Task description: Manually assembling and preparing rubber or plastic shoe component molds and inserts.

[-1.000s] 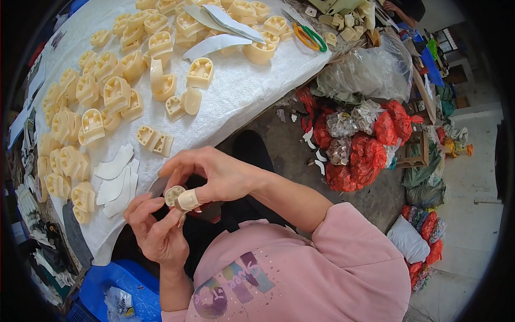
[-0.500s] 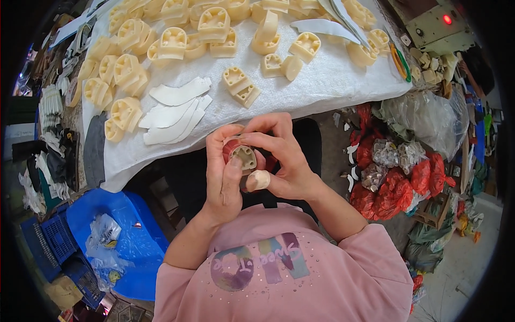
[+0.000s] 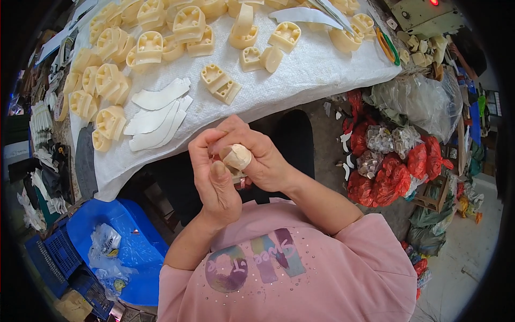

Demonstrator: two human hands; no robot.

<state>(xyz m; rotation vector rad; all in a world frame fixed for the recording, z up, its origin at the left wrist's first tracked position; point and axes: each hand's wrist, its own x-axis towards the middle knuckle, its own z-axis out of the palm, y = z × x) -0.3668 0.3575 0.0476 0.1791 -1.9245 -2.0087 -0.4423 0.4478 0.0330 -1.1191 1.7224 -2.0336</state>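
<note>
Above my lap, just off the table edge, both hands close around a shoe heel [image 3: 236,173], a hollow cream block mostly hidden by fingers. My left hand [image 3: 213,185] wraps it from the left, thumb along the near side. From the right, my right hand [image 3: 262,161] curls over it, its thumb, wrapped in beige tape [image 3: 236,157], pressing on top. The red covering around the heel hardly shows now. Nearest on the table are two touching cream heels [image 3: 220,83]. Left of them lies a fanned stack of white curved strips [image 3: 161,121].
Several more cream heels [image 3: 189,24] crowd the far side of the white-covered table [image 3: 300,80]. Scissors with orange and green handles [image 3: 387,47] lie at its right edge. A blue plastic chair [image 3: 145,268] holds clear bags at left. Red bags [image 3: 389,185] sit on the floor at right.
My right hand has moved left over the heel, and its taped thumb now presses on top. The heel's hollow face and red side, visible before, are mostly covered. The whole view has shifted slightly.
</note>
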